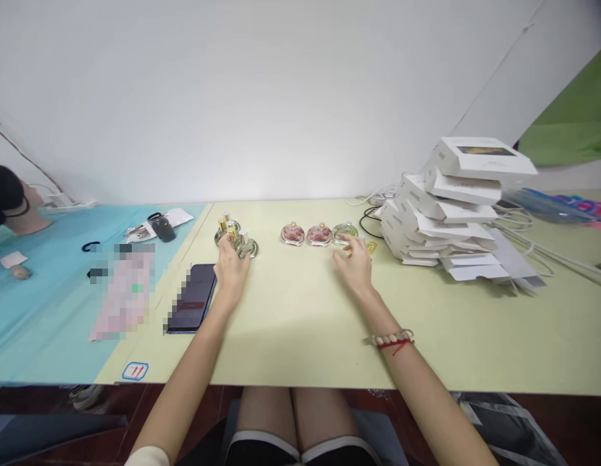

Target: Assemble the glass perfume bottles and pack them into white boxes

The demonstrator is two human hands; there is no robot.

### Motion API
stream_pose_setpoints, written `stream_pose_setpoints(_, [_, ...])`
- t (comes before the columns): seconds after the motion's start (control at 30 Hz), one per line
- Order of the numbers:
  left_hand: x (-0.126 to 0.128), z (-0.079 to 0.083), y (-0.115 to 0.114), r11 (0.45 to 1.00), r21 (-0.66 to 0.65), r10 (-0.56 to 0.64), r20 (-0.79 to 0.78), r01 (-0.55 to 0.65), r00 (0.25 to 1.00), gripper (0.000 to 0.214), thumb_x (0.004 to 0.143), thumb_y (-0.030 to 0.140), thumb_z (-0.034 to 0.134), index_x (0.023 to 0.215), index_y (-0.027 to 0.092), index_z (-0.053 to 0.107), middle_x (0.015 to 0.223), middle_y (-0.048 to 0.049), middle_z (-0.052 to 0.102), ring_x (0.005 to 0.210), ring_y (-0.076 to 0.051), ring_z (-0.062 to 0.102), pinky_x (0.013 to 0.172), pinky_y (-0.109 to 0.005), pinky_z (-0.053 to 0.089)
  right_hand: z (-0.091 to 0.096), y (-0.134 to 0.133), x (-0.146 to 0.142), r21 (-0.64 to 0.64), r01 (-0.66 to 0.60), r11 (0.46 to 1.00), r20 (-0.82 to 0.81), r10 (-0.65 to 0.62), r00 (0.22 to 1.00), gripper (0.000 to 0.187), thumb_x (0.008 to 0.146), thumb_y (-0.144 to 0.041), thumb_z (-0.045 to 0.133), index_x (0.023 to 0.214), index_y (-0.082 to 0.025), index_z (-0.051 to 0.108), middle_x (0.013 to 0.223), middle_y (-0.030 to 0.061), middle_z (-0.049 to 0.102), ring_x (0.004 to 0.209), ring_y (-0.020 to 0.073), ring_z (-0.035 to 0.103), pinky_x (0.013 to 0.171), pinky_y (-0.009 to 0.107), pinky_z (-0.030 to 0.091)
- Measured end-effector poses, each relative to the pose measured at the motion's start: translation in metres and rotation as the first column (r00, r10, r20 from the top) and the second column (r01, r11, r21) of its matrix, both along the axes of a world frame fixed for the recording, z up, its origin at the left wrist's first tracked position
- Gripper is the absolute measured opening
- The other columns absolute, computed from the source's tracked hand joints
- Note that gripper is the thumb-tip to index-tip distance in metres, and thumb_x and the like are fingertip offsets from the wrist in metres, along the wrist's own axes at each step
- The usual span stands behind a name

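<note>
My left hand [231, 268] is closed around the front of a tight cluster of small glass bottles with gold and silver caps. Its thumb and fingers hold a clear, greenish perfume bottle [250, 248]; part of the cluster is hidden behind the fingers. My right hand [356, 266] hovers with thumb and index finger curved and apart, just in front of a green-tinted perfume bottle [343, 230]. Beside its fingers is a small gold piece [372, 248], partly covered. Two pink perfume bottles, one on the left [293, 234] and one in the middle [319, 235], stand in line with the green one.
White boxes [440, 226] lean in a tall, uneven stack at right, with cables behind. A phone [192, 299] lies beside my left forearm. Farther left are a dark jar [162, 228], a blurred-out pink packet [123, 291] and another person's head at the edge.
</note>
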State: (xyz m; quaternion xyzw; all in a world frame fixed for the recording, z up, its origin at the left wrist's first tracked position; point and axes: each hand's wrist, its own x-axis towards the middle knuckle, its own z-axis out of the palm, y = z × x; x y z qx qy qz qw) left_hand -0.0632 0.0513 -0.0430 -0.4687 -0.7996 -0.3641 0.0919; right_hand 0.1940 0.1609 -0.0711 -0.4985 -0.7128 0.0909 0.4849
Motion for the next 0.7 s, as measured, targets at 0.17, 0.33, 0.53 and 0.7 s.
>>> stream_pose_setpoints(0.17, [0.022, -0.001, -0.002, 0.912, 0.089, -0.393, -0.090, 0.401, 0.915, 0.034, 0.083, 0.033, 0.044, 0.113, 0.019, 0.036, 0.092, -0.0045, 0.052, 0.080, -0.013, 0.055, 0.061, -0.022, 0.039, -0.008, 0.019, 0.025, 0.079, 0.264, 0.961, 0.112, -0.272, 0.956, 0.057, 0.066, -0.028, 0.055, 0.121, -0.017, 0.047, 0.113, 0.0115, 0.052, 0.104, 0.0277, 0.043, 0.089, 0.042, 0.034])
stream_pose_setpoints(0.33, [0.046, -0.001, -0.010, 0.726, -0.176, -0.688, -0.190, 0.665, 0.701, 0.022, 0.088, 0.027, 0.034, 0.107, 0.021, 0.043, 0.096, -0.0034, 0.053, 0.082, -0.012, 0.054, 0.061, -0.021, 0.037, -0.010, 0.020, 0.016, 0.097, 0.085, 0.992, 0.325, -0.112, 0.939, 0.063, 0.073, -0.034, 0.050, 0.133, -0.018, 0.034, 0.135, 0.0122, 0.038, 0.119, 0.0301, 0.034, 0.097, 0.045, 0.025])
stream_pose_setpoints(0.53, [0.058, -0.005, -0.010, 0.619, -0.335, -0.784, -0.208, 0.710, 0.585, 0.022, 0.089, 0.024, 0.030, 0.105, 0.022, 0.044, 0.101, -0.0028, 0.053, 0.083, -0.012, 0.055, 0.058, -0.022, 0.037, -0.019, 0.023, -0.022, 0.040, -0.107, 0.993, 0.341, 0.087, 0.936, 0.074, 0.078, -0.036, 0.047, 0.140, -0.011, 0.016, 0.141, 0.0139, 0.028, 0.125, 0.0274, 0.027, 0.100, 0.042, 0.025])
stream_pose_setpoints(0.7, [0.053, -0.006, -0.008, 0.639, -0.322, -0.768, -0.207, 0.699, 0.606, 0.022, 0.089, 0.025, 0.030, 0.104, 0.022, 0.045, 0.100, -0.0026, 0.053, 0.084, -0.012, 0.055, 0.060, -0.022, 0.039, -0.020, 0.031, -0.034, -0.019, -0.007, 1.000, 0.113, 0.009, 0.994, 0.050, 0.077, -0.035, 0.049, 0.122, -0.013, 0.045, 0.112, 0.0141, 0.052, 0.106, 0.0257, 0.044, 0.091, 0.039, 0.035])
